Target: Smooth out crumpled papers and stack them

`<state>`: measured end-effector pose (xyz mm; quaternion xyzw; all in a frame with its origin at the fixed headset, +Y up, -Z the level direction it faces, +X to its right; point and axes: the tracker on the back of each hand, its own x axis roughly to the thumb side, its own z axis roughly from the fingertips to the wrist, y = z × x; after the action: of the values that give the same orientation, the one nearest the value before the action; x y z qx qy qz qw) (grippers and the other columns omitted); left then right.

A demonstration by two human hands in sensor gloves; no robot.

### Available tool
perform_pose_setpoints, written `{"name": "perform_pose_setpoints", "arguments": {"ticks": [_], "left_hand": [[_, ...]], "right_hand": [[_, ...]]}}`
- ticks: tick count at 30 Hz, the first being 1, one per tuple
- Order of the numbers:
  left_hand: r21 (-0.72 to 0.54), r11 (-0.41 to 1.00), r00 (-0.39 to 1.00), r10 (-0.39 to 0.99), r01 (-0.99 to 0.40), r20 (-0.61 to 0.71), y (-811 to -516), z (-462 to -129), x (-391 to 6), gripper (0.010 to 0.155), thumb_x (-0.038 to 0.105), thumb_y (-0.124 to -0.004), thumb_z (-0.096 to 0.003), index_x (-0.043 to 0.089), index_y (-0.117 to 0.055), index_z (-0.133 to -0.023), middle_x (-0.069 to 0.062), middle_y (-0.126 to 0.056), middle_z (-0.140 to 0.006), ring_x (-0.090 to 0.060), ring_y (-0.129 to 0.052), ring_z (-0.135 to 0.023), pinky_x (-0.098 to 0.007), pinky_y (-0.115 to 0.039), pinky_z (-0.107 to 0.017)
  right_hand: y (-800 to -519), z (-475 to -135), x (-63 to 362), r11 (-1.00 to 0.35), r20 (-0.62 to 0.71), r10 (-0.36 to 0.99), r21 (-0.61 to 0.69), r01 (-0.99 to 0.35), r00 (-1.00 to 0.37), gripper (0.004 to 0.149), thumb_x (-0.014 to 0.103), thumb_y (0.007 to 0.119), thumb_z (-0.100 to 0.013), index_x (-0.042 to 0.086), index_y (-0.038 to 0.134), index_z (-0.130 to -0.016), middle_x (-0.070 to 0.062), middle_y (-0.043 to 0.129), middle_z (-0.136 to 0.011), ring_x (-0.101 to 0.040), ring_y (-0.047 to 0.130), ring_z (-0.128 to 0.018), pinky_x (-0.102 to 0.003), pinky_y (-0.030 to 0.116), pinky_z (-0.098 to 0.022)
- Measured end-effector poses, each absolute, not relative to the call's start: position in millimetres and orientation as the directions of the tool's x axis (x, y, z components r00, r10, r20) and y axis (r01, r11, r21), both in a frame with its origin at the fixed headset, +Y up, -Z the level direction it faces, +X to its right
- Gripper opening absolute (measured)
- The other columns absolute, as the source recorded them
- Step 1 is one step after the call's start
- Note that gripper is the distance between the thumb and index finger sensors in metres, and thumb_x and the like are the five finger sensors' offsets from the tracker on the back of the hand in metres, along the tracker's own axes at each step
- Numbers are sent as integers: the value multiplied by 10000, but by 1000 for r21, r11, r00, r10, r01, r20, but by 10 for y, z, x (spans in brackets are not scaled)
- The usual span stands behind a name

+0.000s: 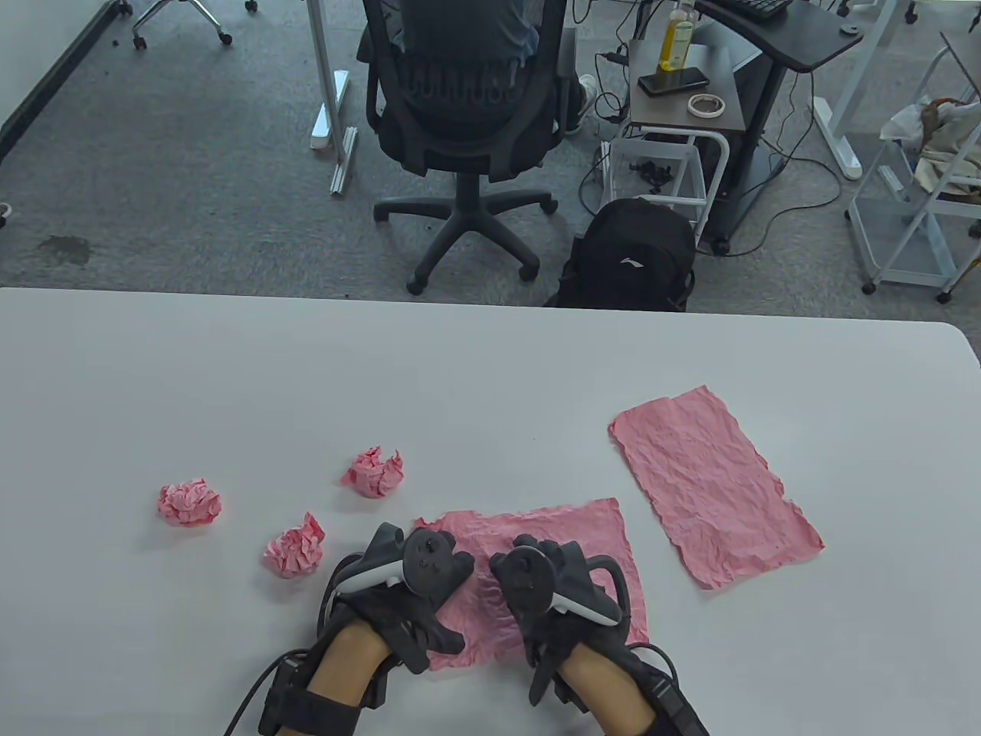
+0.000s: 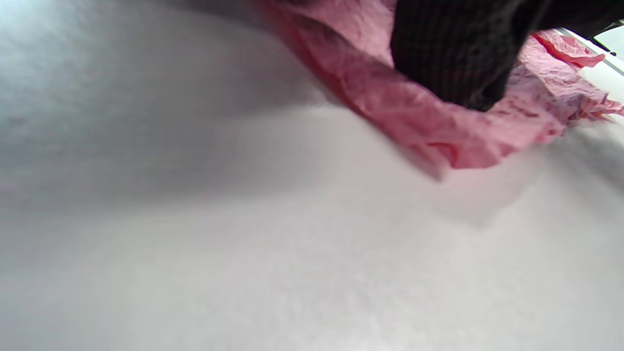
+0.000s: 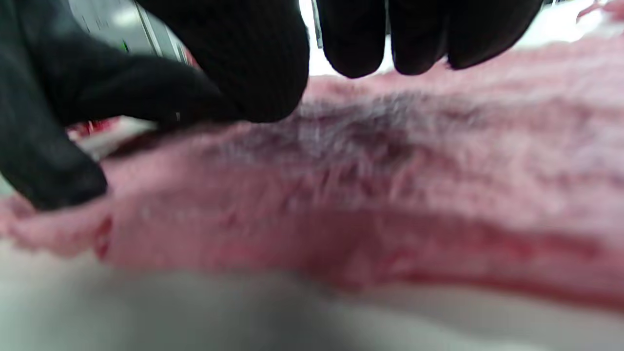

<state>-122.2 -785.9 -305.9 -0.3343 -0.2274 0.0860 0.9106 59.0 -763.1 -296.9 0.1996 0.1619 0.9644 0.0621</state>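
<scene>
Three crumpled pink paper balls sit on the white desk (image 1: 490, 368) left of the hands: one far left (image 1: 189, 503), one nearer the left hand (image 1: 294, 546), and one a little farther back (image 1: 372, 472), all apart from each other. To the right lies a flattened pink sheet (image 1: 713, 494), wrinkled but spread out, angled on the desk and separate from the rest. Between them, at the near edge, a half-flattened pink sheet (image 1: 552, 537) lies under both hands. The left hand (image 1: 418, 571) rests on its left part; in the left wrist view a gloved fingertip presses on the paper, but whether that grip is spread or curled I cannot tell. The right hand (image 1: 548, 586) rests on the middle of the sheet, and in the right wrist view its thumb and forefinger meet at the paper's surface, seemingly pinching it. Beyond the desk is grey carpet with an office chair (image 1: 467, 115) holding a seated person, a black backpack (image 1: 632, 257), and a small side table (image 1: 682, 103) carrying a bottle, a phone and a tape roll.
</scene>
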Motion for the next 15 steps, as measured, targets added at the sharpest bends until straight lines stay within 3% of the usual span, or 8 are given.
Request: {"name": "perform_pose_setpoints", "arguments": {"ticks": [2, 6, 9, 15], "left_hand": [[-642, 766, 881, 308, -8, 358, -7860, -3055, -1225, 1003, 603, -861, -440, 320, -222, -1159, -42, -20, -1163, -356, 5, -1129, -669, -105, -760], [-639, 769, 883, 308, -13, 353, -7862, -3054, -1225, 998, 602, -862, -438, 323, -231, -1159, -36, -28, -1165, -354, -5, -1131, -665, -112, -763], [-638, 770, 886, 303, -10, 352, -7856, -3042, -1243, 996, 600, -864, -439, 325, -234, -1159, -28, -34, -1166, -347, -8, -1133, -660, -120, -767], [-645, 765, 893, 290, -1, 343, -7845, -3034, -1253, 996, 596, -869, -437, 332, -233, -1158, -26, -33, -1166, -348, -11, -1135, -662, -130, -771]], "right_hand": [[-7690, -3088, 716, -918, 313, 184, 394, -49, -932, 600, 235, 784, -488, 276, 539, -1035, -196, 417, -1117, -504, 457, -953, -628, 536, -634], [-7684, -3304, 1203, -872, 113, 344, 407, -272, -932, 613, 132, 848, -450, 188, 609, -1012, -213, 431, -1102, -474, 456, -949, -559, 545, -637], [-7678, -3361, 1505, -858, -17, 360, 387, -338, -933, 623, 105, 871, -433, 185, 629, -1002, -206, 417, -1105, -467, 435, -954, -546, 532, -645], [-7645, -3325, 1660, -899, -68, 287, 325, -294, -955, 622, 135, 875, -439, 142, 620, -1006, -262, 457, -1086, -531, 474, -927, -586, 567, -621]]}}
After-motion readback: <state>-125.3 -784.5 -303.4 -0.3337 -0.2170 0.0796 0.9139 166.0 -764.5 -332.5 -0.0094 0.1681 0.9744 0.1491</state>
